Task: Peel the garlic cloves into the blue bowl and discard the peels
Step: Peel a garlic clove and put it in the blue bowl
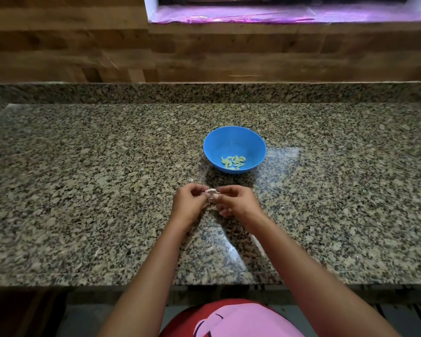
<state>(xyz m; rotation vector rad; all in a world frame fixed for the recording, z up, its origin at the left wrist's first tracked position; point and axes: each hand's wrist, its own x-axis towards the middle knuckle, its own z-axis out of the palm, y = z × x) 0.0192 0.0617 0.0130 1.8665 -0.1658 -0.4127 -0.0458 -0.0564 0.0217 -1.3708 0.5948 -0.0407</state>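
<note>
garlic clove (211,190) — pinched between our left hand (189,203) and right hand (234,201) above the counter (83,190), near the blue bowl (234,142); light, firm, papery-skinned — we judge its tip the best hold.

Speckled granite counter (83,190) across the whole view, and the bowl (234,142) sits right on it (blue, upright, about mid-depth). A tiny pale scrap (191,180) lies just left of the bowl's near side. Further left and nearer still, a peel (99,251) rests on the stone.
</note>
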